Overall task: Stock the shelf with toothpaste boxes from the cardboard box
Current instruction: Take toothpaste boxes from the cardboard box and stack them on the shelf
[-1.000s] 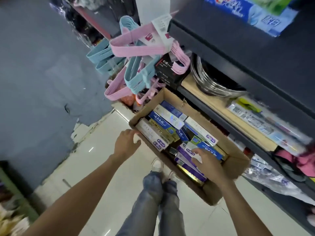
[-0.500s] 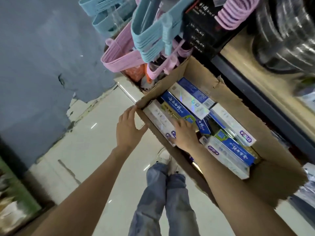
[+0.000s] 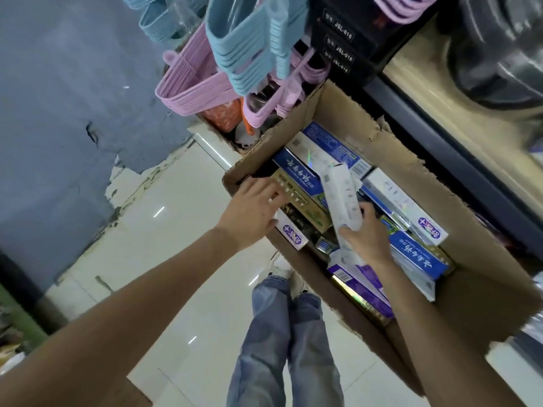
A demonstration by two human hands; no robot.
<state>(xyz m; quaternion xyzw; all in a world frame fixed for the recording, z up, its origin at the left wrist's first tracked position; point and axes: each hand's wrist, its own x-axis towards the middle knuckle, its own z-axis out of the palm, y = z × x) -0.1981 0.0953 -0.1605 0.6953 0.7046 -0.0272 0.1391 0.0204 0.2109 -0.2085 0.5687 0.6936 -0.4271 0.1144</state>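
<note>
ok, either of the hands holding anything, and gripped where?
Right hand grips a white toothpaste box at its near end. Left hand only touches the gold box, holding nothing.

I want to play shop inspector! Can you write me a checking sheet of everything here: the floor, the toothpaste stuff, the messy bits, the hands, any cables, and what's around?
Surface: pale glossy tiled floor; the cardboard box is open-topped, with torn edges.
Job's things: toothpaste boxes, blue, purple, white and gold, lie jumbled in the cardboard box; one white toothpaste box is raised, tilted.
Clutter: pink hangers and blue hangers hang above the box's far corner.
Grippers: right hand grips the white toothpaste box; left hand reaches in, fingers on a gold toothpaste box.
Cables: nothing seen.
Surroundings: grey wall with peeling paint; dark shelf edge on the right.
</note>
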